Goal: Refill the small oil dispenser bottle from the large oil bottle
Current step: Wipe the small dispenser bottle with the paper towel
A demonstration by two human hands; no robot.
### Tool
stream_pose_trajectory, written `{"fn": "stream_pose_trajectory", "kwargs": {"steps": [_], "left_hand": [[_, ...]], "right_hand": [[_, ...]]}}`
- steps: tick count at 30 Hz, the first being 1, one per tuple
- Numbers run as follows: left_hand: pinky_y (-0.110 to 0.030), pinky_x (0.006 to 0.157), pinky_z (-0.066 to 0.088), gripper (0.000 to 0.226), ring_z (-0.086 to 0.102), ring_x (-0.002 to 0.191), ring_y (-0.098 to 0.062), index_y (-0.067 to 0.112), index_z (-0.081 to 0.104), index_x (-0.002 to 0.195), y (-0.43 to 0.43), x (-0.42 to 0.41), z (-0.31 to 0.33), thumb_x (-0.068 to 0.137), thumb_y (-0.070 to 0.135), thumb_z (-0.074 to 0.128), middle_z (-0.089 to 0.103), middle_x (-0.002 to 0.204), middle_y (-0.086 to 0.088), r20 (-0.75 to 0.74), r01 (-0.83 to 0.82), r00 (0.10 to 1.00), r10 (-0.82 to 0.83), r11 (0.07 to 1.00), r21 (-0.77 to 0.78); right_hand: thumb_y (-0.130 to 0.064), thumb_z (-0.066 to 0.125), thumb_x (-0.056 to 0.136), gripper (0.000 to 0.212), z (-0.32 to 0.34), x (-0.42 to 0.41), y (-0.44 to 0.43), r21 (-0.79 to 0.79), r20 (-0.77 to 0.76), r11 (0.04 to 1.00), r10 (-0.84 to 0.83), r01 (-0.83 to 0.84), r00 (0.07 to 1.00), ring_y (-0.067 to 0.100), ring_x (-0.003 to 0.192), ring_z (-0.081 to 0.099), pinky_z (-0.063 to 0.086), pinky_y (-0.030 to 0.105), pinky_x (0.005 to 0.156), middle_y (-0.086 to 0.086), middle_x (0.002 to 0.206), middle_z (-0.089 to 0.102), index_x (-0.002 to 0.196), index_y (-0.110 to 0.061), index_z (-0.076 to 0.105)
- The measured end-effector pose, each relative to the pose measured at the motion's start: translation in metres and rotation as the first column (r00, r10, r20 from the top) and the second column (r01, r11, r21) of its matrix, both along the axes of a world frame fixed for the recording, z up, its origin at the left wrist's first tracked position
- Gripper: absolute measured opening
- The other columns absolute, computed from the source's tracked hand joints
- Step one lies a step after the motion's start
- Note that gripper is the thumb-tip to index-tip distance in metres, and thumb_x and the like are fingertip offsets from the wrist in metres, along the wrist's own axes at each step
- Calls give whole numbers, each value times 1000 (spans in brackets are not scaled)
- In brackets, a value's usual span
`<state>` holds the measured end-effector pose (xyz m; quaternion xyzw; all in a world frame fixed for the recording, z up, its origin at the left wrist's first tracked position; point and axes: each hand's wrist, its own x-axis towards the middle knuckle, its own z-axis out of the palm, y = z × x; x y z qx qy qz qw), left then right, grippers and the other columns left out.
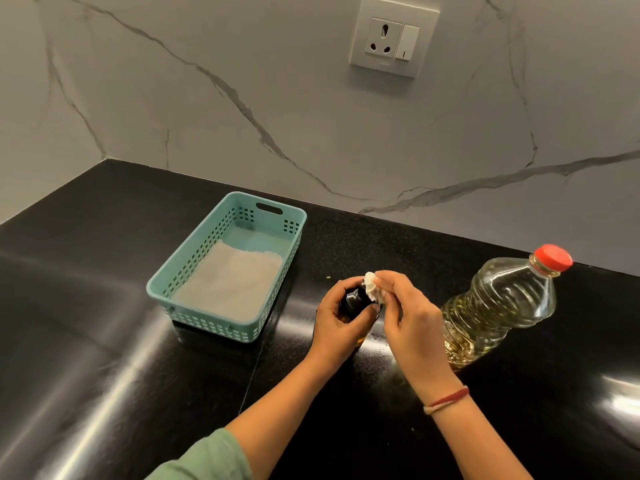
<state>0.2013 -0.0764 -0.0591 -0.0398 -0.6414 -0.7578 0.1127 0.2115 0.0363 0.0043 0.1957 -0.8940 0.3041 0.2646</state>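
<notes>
The small dark oil dispenser bottle (pixel 354 301) stands on the black counter (pixel 104 358), mostly hidden by my left hand (pixel 341 323), which grips it around its body. My right hand (pixel 407 317) pinches a crumpled white tissue (pixel 373 289) against the top of the small bottle. The large clear oil bottle (pixel 498 306) with a red cap (pixel 553 258) stands just right of my right hand, shut, holding yellow oil.
A teal plastic basket (pixel 277 296) with a grey cloth lying inside sits left of my hands. A marble wall with a socket and switch plate (pixel 393 36) runs behind the counter. A red thread band circles my right wrist.
</notes>
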Motion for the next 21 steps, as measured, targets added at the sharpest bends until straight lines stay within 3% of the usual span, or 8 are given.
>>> {"fn": "stream_pose_trajectory", "kwargs": {"steps": [3,7,10,16,21], "left_hand": [[-21,89,50,41,65,106,-13,11,62,119,-1,1,-1,79,9,71,68,113,-2,28,4,1000,-5,1000,11],[-24,93,51,44,64,109,-14,10,62,121,-2,2,0,78,13,73,68,115,-3,53,-1,999,1,1000,10],[-19,92,49,45,63,110,-8,8,60,125,-5,2,1,82,4,73,68,117,-1,64,24,998,-24,1000,-2],[-14,92,47,50,61,113,-1,14,58,129,-8,4,2,82,6,72,65,121,7,77,29,997,-28,1000,-3],[-12,85,48,46,64,103,2,23,62,118,-5,4,6,80,-1,73,71,104,15,102,9,995,-12,1000,22]], "right_hand": [[4,60,85,26,-3,0,3,6,5,1000,-12,12,1000,7,80,63,53,18,71,-1,89,66,105,-12,61],[2,62,86,25,-5,-7,1,-363,269,927,11,91,963,-1,87,65,53,15,76,-11,90,67,100,-18,59],[-1,67,83,22,-9,-6,3,-485,319,868,67,102,945,5,86,68,55,23,75,-6,88,69,95,-19,62],[1,64,84,23,-13,-19,6,-565,393,822,192,71,899,12,89,68,55,30,80,0,89,72,92,-19,72],[10,48,88,37,-2,-49,13,-422,498,895,359,-141,790,11,99,66,53,26,88,1,100,70,99,-20,69]]}}
